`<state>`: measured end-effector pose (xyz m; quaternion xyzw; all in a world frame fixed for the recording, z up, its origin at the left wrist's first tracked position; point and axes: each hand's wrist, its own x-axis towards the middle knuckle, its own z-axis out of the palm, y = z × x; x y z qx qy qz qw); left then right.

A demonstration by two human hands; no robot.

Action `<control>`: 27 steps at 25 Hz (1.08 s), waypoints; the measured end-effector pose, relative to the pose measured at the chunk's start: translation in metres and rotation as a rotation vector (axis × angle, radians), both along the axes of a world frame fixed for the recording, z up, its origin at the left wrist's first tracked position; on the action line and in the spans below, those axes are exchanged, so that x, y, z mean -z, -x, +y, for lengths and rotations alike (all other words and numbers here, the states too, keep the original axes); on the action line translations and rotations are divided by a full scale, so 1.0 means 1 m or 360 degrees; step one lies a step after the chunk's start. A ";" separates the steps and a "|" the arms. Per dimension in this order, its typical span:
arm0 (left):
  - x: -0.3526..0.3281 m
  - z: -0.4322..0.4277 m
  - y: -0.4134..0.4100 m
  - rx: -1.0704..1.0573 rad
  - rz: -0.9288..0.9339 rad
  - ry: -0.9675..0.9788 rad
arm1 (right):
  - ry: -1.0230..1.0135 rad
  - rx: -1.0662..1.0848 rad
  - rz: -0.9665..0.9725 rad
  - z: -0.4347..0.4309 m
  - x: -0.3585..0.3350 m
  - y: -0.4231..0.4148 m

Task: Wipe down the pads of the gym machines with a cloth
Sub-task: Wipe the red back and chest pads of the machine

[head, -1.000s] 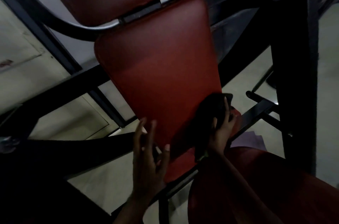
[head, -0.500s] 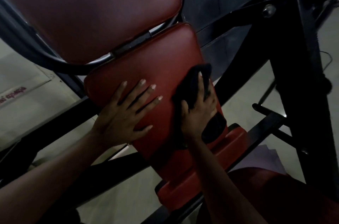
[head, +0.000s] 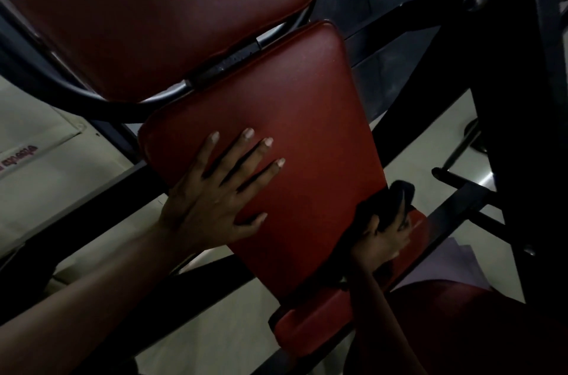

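The left hand [head: 212, 208] lies flat, fingers straight and spread, on the left side of the red pad [head: 301, 135]. At the pad's right near edge, the right hand [head: 381, 239] grips a dark cloth [head: 396, 196] against it. A black frame [head: 522, 128] stands right.

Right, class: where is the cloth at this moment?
In the head view the cloth is at lower right, gripped by the right hand against the right edge of the middle pad, near its lower end.
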<state>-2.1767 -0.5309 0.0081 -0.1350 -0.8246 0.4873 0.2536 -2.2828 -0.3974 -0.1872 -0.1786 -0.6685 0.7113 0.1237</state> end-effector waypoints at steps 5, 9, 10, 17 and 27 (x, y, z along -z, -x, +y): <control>-0.002 0.002 0.001 0.0003 -0.0007 -0.0036 | 0.0170 0.0019 -0.0211 0.010 0.006 -0.016; -0.001 0.002 -0.001 -0.0003 -0.0018 -0.0054 | 0.0276 -0.0082 -0.0069 0.018 -0.038 -0.045; 0.000 0.001 0.000 0.0004 -0.0017 -0.0052 | 0.0267 -0.0118 0.0046 0.007 -0.050 -0.057; 0.000 -0.001 0.000 0.0095 -0.0022 -0.0082 | -0.0469 -0.0401 0.0307 -0.051 -0.064 -0.107; 0.002 -0.003 0.001 0.0121 0.0017 -0.0102 | -0.0138 -0.0397 -0.0224 -0.014 0.021 -0.086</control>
